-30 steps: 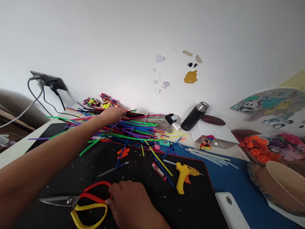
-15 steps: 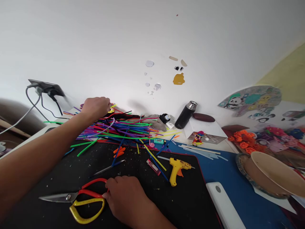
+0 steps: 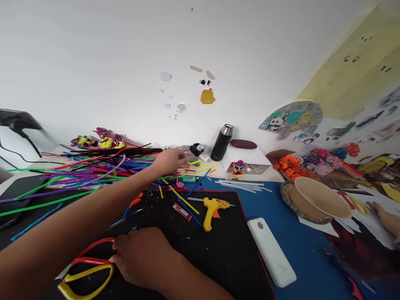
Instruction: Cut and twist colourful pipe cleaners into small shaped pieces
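Observation:
My left hand [image 3: 170, 161] reaches over the right end of a heap of colourful pipe cleaners [image 3: 103, 162]. Its fingers are curled closed, and whatever they may hold is hidden. In the foreground my right hand [image 3: 145, 256] pinches the handle of red-and-yellow scissors [image 3: 90, 261] lying on the black mat [image 3: 193, 258]; my left forearm covers most of the blades. Right of that hand are a small pink-and-white packet [image 3: 182, 212] and a yellow glue gun [image 3: 213, 210]. A teal lighter [image 3: 189, 179] lies just below my left hand.
A black thermos [image 3: 222, 143] and a small colourful figure [image 3: 238, 169] stand near a white box [image 3: 250, 155]. Several figures [image 3: 109, 139] sit at the wall. A white power bank [image 3: 271, 252] and a bowl [image 3: 321, 198] are rightward. Another person's hand [image 3: 383, 218] shows far right.
My left hand has moved right, from near the figures by the wall to the heap's right end. The view has turned right, showing another person's hand. My right hand stays on the scissors.

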Available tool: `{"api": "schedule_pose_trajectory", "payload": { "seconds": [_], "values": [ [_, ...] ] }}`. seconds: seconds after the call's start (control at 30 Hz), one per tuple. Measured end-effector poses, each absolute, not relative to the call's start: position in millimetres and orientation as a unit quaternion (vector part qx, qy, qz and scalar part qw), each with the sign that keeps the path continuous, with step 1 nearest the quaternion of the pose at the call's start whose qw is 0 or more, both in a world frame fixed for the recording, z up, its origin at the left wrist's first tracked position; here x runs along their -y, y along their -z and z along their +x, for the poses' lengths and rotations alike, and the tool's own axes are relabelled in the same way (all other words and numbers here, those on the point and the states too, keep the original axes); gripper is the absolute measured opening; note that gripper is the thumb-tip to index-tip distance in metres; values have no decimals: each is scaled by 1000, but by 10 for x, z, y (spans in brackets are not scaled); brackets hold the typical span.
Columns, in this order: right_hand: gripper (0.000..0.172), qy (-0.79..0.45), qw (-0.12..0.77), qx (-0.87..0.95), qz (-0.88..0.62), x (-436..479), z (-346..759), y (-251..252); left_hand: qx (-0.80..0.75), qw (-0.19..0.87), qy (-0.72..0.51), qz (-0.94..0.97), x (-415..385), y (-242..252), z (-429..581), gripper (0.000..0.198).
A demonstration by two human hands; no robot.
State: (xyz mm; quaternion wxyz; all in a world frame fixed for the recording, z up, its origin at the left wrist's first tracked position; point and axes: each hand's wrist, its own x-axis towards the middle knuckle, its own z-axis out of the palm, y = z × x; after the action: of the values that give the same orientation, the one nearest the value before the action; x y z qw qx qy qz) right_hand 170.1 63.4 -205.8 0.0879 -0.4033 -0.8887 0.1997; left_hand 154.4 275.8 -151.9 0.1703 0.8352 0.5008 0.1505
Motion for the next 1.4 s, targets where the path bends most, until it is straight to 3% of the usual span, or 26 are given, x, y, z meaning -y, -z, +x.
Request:
{"api": "schedule_pose_trajectory", "payload": {
  "seconds": [0.2, 0.3, 0.43, 0.5, 0.7, 0.83, 0.93, 1.3, 1.4],
  "values": [
    [25, -185, 105, 892, -399, -619, 1694, 2105, -478, 218, -157, 836, -2735, 1594, 2056, 33],
    [24, -190, 99, 890, -403, -608, 1709, 2082, -423, 234, -159, 861, -2623, 1644, 1916, 47],
    [27, -179, 87, 893, -403, -598, 1714, 2053, -318, 166, -186, 915, -2420, 1625, 1262, 46],
    [26, -173, 84, 896, -401, -593, 1705, 2052, -336, 122, -182, 916, -2360, 1599, 809, 49],
    [26, -173, 77, 892, -411, -587, 1683, 2059, -434, 40, -36, 899, -2420, 1776, -370, 98],
    [24, -195, 78, 881, -423, -608, 1684, 2064, -485, 62, 50, 871, -2586, 1997, -669, 109],
    [21, -218, 78, 871, -433, -632, 1689, 2047, -484, 69, 50, 871, -2757, 2057, -706, 105],
    [22, -233, 70, 865, -440, -633, 1682, 2058, -469, 44, 46, 881, -3270, 1896, -474, 53],
    [22, -225, 82, 868, -436, -626, 1678, 2097, -479, 42, 36, 876, -3378, 1805, -458, 60]
  ]
}}
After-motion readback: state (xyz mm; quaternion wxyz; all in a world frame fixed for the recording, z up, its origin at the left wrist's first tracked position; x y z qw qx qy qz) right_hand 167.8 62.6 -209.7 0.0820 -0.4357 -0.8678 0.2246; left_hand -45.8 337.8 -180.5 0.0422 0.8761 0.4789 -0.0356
